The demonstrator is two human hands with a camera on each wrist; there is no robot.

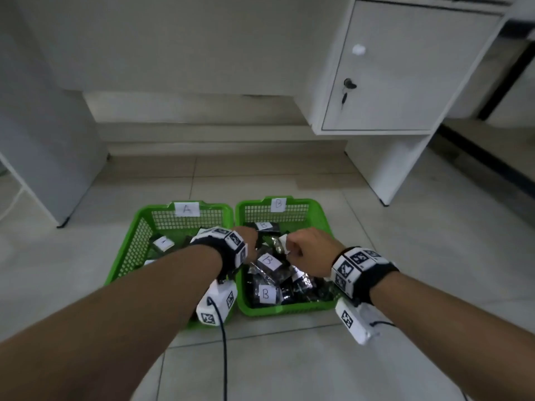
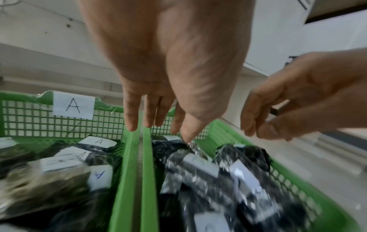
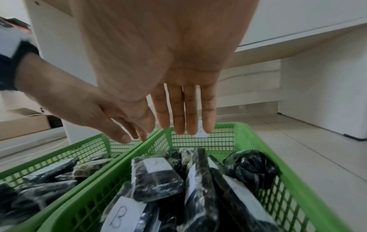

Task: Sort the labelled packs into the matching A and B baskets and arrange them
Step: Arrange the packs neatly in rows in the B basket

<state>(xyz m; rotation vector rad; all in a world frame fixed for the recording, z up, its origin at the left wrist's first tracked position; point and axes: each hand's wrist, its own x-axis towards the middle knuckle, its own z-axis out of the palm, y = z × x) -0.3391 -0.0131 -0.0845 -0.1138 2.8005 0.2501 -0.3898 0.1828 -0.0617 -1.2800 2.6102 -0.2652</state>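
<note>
Two green baskets sit side by side on a tiled floor, below a white cabinet (image 1: 405, 68) with a key in its lock. The A basket (image 1: 136, 241) holds dark packs tagged A; touching its side, the B basket (image 1: 318, 215) is piled with dark packs (image 1: 267, 287) tagged B. No pack lies on the floor around either basket.

Both hands hover over the B basket's far half. The left hand (image 2: 168, 66) hangs above the seam where the two rims meet, fingers (image 2: 131, 116) straight and spread, holding nothing. The right hand (image 1: 307, 250), just beside it, looks loosely bent in the head view; from its own wrist camera the fingers (image 3: 178, 113) run straight and together, nothing in them. A white tag shows at its fingertips in the head view, but whether they touch it cannot be told.

Sorting appears finished, with the tidying step in hand. The B packs lie heaped and tilted, one standing on edge. The next move likely calls for laying them flat in rows, tags up, without pushing any over the shared rim into the A basket.
</note>
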